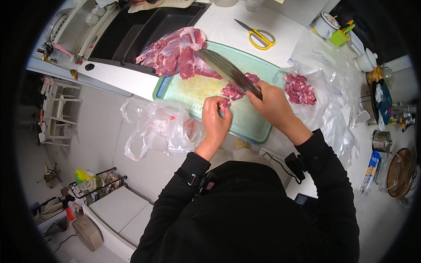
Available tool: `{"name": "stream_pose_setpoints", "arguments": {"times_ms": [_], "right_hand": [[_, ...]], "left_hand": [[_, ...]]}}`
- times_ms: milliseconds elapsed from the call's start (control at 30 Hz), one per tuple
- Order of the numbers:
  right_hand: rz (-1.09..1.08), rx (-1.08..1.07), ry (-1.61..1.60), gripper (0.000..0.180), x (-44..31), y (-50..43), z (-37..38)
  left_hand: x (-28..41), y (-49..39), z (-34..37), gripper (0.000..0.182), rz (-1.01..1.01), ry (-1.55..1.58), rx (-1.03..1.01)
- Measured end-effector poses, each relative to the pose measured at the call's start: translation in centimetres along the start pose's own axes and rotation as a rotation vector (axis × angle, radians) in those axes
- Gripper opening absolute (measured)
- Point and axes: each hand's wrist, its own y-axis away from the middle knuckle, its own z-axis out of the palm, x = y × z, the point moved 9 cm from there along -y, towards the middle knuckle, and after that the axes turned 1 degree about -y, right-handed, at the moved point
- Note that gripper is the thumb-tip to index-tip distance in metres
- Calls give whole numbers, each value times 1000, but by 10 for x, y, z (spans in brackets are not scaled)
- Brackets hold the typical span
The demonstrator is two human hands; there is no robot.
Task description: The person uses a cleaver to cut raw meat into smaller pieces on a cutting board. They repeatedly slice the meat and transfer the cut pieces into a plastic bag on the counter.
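Observation:
My right hand [274,105] grips a long curved kitchen knife [227,70], its blade slanting up and left over a green cutting board [253,123]. Between the fingers of my left hand [215,118] is a small piece of raw meat [225,105], held over the board's near part. Smaller cut meat [232,91] lies just beyond, partly under the blade. A large raw cut of meat [181,52] rests across the board's far left corner and the sink's edge. To the right, a pile of meat pieces [300,89] sits on clear plastic.
Yellow-handled scissors [261,38] lie on the white counter behind the board. A black sink [144,29] is at the back left. A clear plastic bag [158,128] hangs at the counter's near edge. Plastic sheeting [329,72], pots and containers occupy the right side.

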Motion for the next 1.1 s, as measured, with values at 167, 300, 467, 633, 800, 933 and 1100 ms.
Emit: {"name": "stream_pose_setpoints", "arguments": {"times_ms": [167,300,467,633,800,933,1100], "right_hand": [[32,60,-13,29,-1,20,-21],[55,156,-18,28,9,33,-45],[249,176,-127,31,40,52,-62],[274,181,-108,29,57,64,-52],[270,205,6,28,62,74,-44],[366,120,4,28,66,74,-35],[421,-14,-60,28,62,68,-23]], "left_hand": [[12,-9,-8,36,-20,32,88],[13,-27,16,44,4,54,-164],[9,-27,22,76,20,-419,-218],[1,-30,43,70,-27,-349,-318],[13,-46,64,57,95,-329,-305],[6,-61,80,57,29,-419,-337],[-14,-62,91,58,-62,-394,-321]]}}
